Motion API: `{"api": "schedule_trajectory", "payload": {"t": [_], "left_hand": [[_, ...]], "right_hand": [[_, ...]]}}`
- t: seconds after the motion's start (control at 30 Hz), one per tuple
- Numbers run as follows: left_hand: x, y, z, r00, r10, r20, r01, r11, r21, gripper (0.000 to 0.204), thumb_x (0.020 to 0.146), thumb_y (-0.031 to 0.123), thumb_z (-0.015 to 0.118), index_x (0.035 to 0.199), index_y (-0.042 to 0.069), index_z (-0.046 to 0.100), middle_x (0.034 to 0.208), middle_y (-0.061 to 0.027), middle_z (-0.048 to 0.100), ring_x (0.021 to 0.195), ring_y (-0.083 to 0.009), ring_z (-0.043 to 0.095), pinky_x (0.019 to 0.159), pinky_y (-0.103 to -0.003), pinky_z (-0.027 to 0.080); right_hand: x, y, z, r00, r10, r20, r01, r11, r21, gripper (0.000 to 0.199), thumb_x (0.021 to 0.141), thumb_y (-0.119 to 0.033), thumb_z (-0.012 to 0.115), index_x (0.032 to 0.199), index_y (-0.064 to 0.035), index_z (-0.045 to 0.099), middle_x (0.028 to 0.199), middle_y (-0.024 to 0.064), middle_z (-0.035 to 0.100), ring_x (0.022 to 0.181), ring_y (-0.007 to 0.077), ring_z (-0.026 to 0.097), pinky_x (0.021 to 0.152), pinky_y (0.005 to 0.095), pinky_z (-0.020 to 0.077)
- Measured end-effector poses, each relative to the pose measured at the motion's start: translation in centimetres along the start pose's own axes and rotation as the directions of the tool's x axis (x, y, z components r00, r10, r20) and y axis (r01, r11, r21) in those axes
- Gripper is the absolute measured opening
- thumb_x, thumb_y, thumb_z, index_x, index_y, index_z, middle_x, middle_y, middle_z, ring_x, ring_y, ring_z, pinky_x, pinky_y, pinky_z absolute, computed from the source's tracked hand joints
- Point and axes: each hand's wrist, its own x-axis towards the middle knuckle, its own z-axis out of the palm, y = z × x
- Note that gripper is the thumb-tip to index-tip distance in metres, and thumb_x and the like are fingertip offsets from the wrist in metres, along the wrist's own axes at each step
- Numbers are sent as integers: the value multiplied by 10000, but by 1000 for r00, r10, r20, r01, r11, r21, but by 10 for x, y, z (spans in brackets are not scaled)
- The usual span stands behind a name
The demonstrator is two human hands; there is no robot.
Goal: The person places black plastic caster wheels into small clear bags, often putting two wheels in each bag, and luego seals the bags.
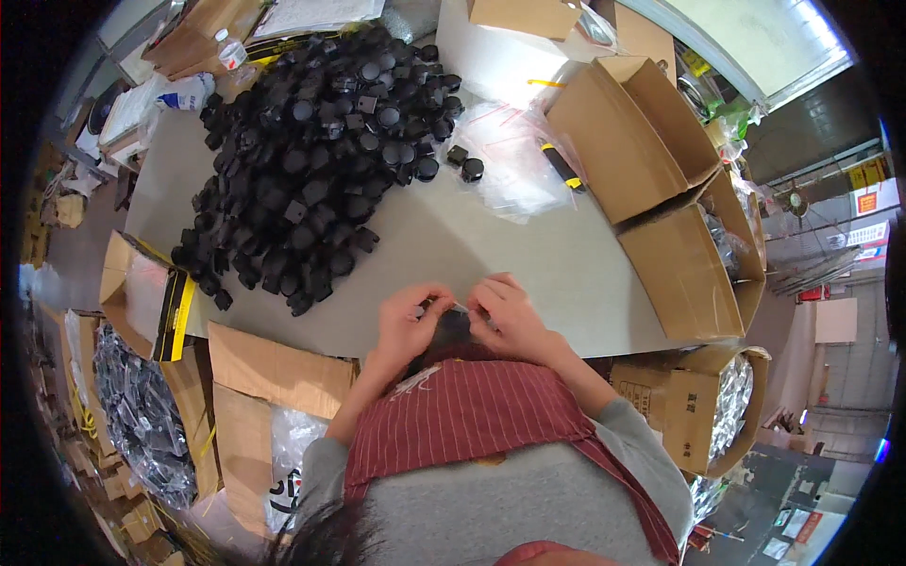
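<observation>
Close to my apron, at the table's near edge, my left hand and my right hand are closed with fingertips almost meeting. Between them they pinch what looks like a small clear plastic bag. Something dark shows just below it; whether it lies inside the bag I cannot tell. Ahead and to the left spreads a big heap of small black plastic parts, with rounded, caster-like shapes. Two loose black parts lie apart from the heap, beside a pile of flat clear bags.
A yellow-and-black cutter rests on the bags. Open cardboard boxes line the table's right side. At the near left stand a carton of bagged black parts and an opened carton. Another carton sits near right.
</observation>
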Motion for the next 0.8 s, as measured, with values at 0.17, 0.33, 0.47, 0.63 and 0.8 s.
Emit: {"api": "schedule_trajectory", "payload": {"t": [0.17, 0.33, 0.47, 0.63, 0.8], "left_hand": [[9, 14, -5, 995, -38, 89, 39, 999, -13, 90, 849, 49, 710, 938, 35, 708, 862, -92, 717, 752, -198, 683, 676, -301, 532], [16, 29, -8, 974, -57, 219, 53, 998, 23, 98, 846, 42, 729, 937, 4, 730, 884, -92, 732, 798, -149, 680, 721, -290, 542], [15, 32, -3, 972, -61, 225, 40, 995, 95, 95, 842, 48, 731, 929, 9, 731, 867, -92, 729, 784, -151, 680, 715, -291, 542], [17, 43, -1, 955, -133, 266, 114, 990, 83, 81, 853, 41, 703, 924, 1, 706, 834, -83, 714, 764, -144, 666, 714, -291, 532], [15, 28, 9, 972, -144, 185, 144, 990, 12, 72, 862, 59, 691, 913, 8, 683, 810, -52, 697, 757, -113, 641, 707, -277, 512]], "right_hand": [[-5, 1, -12, 997, 60, 45, -65, 992, 106, 123, 856, -112, 662, 935, -77, 575, 844, 78, 591, 820, 281, 595, 812, 386, 443], [-1, 4, -13, 992, 95, 82, -112, 964, 240, 118, 860, -123, 669, 918, -72, 580, 851, 76, 600, 807, 263, 603, 834, 368, 435], [-4, 5, -15, 992, 110, 64, -125, 940, 317, 121, 846, -106, 677, 915, -59, 590, 846, 80, 608, 798, 251, 608, 816, 365, 452], [-8, 11, -12, 961, 238, 141, -277, 808, 520, 120, 806, -75, 698, 885, -33, 618, 824, 85, 614, 793, 228, 599, 764, 356, 477], [-13, 16, -9, 963, 250, 100, -267, 826, 497, 135, 804, -89, 711, 886, -33, 619, 816, 64, 614, 797, 203, 588, 786, 346, 459]]}}
